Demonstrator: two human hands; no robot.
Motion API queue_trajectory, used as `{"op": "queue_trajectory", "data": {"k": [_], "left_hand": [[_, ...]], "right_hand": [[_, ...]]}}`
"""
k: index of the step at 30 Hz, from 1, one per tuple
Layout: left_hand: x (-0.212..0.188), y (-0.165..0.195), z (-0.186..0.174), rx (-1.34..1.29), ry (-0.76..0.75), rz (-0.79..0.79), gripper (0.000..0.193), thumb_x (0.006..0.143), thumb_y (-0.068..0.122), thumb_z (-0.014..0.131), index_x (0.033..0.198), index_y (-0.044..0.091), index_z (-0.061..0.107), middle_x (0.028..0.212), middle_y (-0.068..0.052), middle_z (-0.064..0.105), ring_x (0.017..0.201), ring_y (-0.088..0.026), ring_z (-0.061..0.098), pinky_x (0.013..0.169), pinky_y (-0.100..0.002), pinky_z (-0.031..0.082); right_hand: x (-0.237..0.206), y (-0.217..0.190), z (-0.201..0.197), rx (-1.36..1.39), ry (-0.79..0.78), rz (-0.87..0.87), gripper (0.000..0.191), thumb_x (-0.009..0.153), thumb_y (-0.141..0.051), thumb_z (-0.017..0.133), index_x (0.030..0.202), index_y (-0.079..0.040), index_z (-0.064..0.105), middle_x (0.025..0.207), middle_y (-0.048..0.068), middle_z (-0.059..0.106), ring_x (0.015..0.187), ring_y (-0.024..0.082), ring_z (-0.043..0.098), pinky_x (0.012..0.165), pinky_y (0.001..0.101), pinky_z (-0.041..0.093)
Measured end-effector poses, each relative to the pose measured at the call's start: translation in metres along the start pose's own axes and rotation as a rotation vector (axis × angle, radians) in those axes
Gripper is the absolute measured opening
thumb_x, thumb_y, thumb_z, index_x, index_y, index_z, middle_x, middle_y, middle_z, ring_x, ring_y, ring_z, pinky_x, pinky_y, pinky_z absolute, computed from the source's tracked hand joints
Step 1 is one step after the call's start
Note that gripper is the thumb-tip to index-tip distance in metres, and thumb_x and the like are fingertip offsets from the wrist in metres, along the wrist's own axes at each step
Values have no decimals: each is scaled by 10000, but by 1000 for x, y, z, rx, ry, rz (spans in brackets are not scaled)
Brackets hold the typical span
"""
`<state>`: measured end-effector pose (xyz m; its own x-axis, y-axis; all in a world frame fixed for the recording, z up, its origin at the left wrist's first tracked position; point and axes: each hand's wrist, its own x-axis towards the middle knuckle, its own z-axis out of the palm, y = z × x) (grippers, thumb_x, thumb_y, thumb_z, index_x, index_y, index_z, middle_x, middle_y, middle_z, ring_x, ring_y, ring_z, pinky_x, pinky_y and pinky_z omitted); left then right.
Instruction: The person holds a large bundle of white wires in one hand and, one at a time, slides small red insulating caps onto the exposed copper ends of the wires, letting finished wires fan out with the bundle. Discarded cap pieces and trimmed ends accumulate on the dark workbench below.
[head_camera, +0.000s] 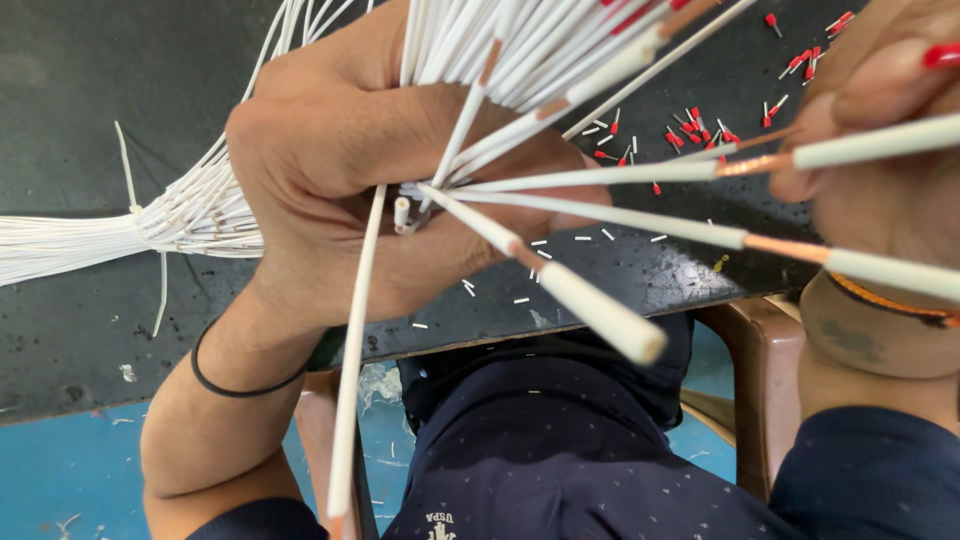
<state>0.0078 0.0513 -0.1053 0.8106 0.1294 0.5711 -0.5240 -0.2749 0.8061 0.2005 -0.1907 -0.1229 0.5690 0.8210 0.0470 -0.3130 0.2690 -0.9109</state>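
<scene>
White wires (560, 180), left fingers (300, 130) clenched

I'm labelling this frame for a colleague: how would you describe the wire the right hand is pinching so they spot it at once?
Start at the left hand gripping the fanned bundle of white wires over the dark table. Follow the fan rightward to the right hand. The pinched wire runs into those fingertips; unlike most neighbours, it shows a bare copper stretch right at the pinch.
</scene>
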Motion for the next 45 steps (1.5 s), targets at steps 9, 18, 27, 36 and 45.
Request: {"op": "queue_trajectory", "data": {"k": [9,18,27,36,45], "left_hand": [[11,-9,0,38,-73,147,187,889,-70,848,1011,-138,724,969,-240,707,873,-252,728,753,-325,553],[12,-7,2,56,-110,132,159,868,-69,844,964,-141,740,966,-262,710,870,-272,732,714,-326,567],[17,-11,5,-9,-77,190,197,882,-44,861,952,-129,698,1004,-268,702,911,-280,753,744,-326,603],[13,-14,5,-59,-74,179,184,970,-43,843,1026,-131,691,1131,-289,689,975,-276,758,833,-317,624],[10,-11,7,-30,-63,154,191,971,-34,854,1019,-121,691,1142,-285,686,974,-259,754,821,-304,616]], "right_hand": [[-8,5,5,22,4,26,225,1060,-123,685,1155,54,583,886,148,604,719,204,607,647,291,524],[-4,5,4,51,-4,25,216,1057,-130,679,1112,52,576,801,152,576,642,203,580,582,293,504],[-4,7,3,47,18,20,215,1055,-138,673,1069,49,569,716,155,549,565,201,553,517,294,484],[-2,1,2,61,-76,83,238,1034,-190,673,990,29,590,676,139,558,527,198,557,482,299,487],[26,-12,-6,-134,-489,102,438,1012,-387,626,711,-68,610,582,54,622,438,148,644,440,279,569]]}}
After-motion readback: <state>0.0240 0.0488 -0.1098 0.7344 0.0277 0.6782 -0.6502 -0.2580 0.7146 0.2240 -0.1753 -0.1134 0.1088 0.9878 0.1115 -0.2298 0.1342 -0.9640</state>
